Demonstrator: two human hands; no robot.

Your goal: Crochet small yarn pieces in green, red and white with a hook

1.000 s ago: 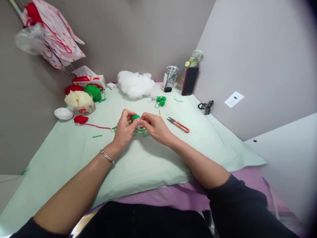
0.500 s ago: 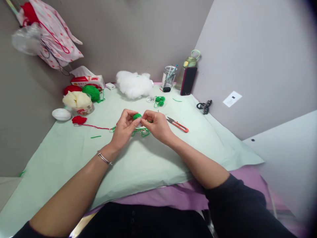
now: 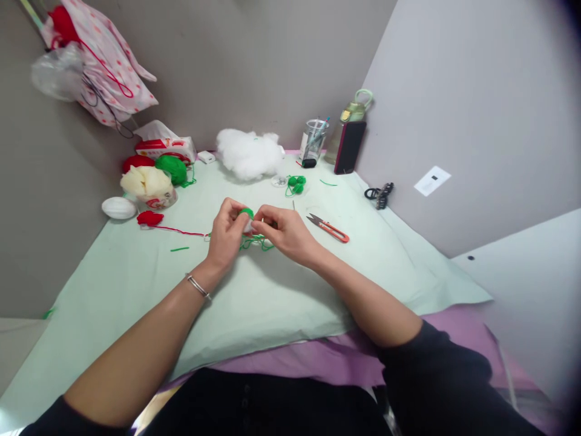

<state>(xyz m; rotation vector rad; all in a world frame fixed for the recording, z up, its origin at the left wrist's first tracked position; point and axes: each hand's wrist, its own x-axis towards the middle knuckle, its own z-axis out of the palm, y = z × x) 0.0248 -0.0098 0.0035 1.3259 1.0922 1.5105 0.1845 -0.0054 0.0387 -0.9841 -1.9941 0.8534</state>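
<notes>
My left hand [image 3: 226, 233] is closed around a small green crocheted piece [image 3: 246, 213], its fingers hiding most of it. White stuffing [image 3: 248, 226] shows at the piece's lower side. Against that stuffing my right hand [image 3: 284, 230] pinches with thumb and forefinger; the fingertips are partly hidden, but they appear to be on the white fluff. Loose green yarn [image 3: 256, 243] lies on the cloth just under both hands. To the right of my right hand lie orange-handled thread snips [image 3: 327, 228], blades pointing left.
A white pile of stuffing [image 3: 249, 154] sits at the back. Small green pieces [image 3: 296, 184] lie right of it. At left are a red crocheted piece [image 3: 149, 218], yarn balls [image 3: 171, 169] and a tissue box [image 3: 166, 148]. A phone [image 3: 350, 148] leans on a bottle [image 3: 356, 111].
The view has shifted slightly, moving the table things a little rightward. Less green of the crocheted piece shows between my hands, and more white stuffing is visible at my fingertips.
</notes>
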